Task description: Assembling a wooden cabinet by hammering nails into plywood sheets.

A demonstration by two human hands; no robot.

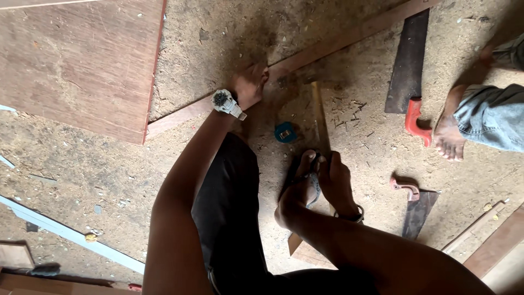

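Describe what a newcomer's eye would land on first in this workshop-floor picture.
The person's left hand, with a white wristwatch, presses on a long reddish wooden strip lying across the sawdust-covered floor. The right hand rests near a sandalled foot. A red-handled handsaw lies at upper right, beside another person's bare foot.

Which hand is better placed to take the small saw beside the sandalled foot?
Right. The right hand rests at the thin strip, close to that saw; the left hand is far off at the long batten.
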